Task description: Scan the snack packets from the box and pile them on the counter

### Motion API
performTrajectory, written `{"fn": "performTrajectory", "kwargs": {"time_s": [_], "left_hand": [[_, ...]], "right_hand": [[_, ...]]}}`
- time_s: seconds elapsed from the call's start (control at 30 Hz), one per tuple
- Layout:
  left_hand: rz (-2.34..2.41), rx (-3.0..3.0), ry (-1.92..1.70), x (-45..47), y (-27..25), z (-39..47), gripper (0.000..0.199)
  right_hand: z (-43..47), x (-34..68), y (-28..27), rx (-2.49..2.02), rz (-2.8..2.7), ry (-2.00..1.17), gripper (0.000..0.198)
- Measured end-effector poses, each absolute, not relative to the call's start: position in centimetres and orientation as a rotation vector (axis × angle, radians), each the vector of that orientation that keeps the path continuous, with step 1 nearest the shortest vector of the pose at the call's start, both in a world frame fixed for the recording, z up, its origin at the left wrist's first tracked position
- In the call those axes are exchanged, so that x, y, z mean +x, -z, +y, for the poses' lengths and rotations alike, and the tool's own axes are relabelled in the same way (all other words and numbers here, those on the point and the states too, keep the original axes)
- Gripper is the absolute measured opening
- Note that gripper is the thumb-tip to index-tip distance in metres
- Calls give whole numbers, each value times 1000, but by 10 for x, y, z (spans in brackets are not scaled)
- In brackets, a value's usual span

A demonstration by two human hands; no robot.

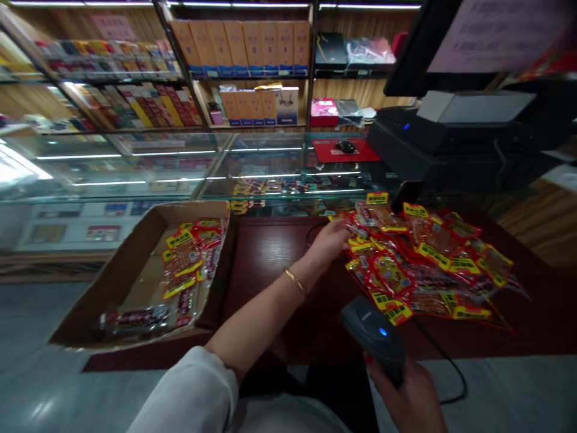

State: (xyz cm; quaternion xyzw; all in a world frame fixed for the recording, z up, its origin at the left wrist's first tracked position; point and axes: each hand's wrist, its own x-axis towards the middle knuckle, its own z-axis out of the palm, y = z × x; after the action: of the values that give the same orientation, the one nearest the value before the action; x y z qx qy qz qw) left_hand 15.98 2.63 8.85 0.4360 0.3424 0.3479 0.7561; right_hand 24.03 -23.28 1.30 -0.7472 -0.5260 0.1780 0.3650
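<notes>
My left hand point(330, 242), with a gold bangle on its wrist, reaches to the left edge of a pile of red-and-yellow snack packets point(391, 273). Its fingers curl closed on a packet there, though blur and the pile partly hide the fingertips. Lower down, my right hand point(408, 391) is wrapped round the handle of a black barcode scanner point(372, 331) with a blue light lit on it. The scanner's head points up toward the pile. To the left, an open cardboard box point(121, 273) holds several similar packets point(183, 258) and a long clear-wrapped packet point(135, 319).
A dark red wooden tabletop point(265, 246) bears the box and the pile. The scanner's black cable point(444, 349) loops at the right. Behind stands a glass display counter point(270, 159) with a mouse point(345, 146) on a red mat; a black printer-like machine point(451, 150) is at right.
</notes>
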Motion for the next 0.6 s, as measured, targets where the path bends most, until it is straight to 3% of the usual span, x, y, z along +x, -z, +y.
{"fn": "performTrajectory", "kwargs": {"time_s": [0.13,0.3,0.47,0.6], "left_hand": [[790,1302,-892,40,-108,-23,31],[1538,1742,-1006,-125,-133,3,32],[2167,1953,112,-210,-107,69,62],[2177,2031,378,-215,-82,85,96]], "right_hand": [[-227,255,9,-1911,-1508,-545,48],[-210,246,13,-1896,-1635,-496,44],[-198,222,-1,-1810,-1711,-453,43],[-196,217,-6,-1745,-1762,-421,47]]}}
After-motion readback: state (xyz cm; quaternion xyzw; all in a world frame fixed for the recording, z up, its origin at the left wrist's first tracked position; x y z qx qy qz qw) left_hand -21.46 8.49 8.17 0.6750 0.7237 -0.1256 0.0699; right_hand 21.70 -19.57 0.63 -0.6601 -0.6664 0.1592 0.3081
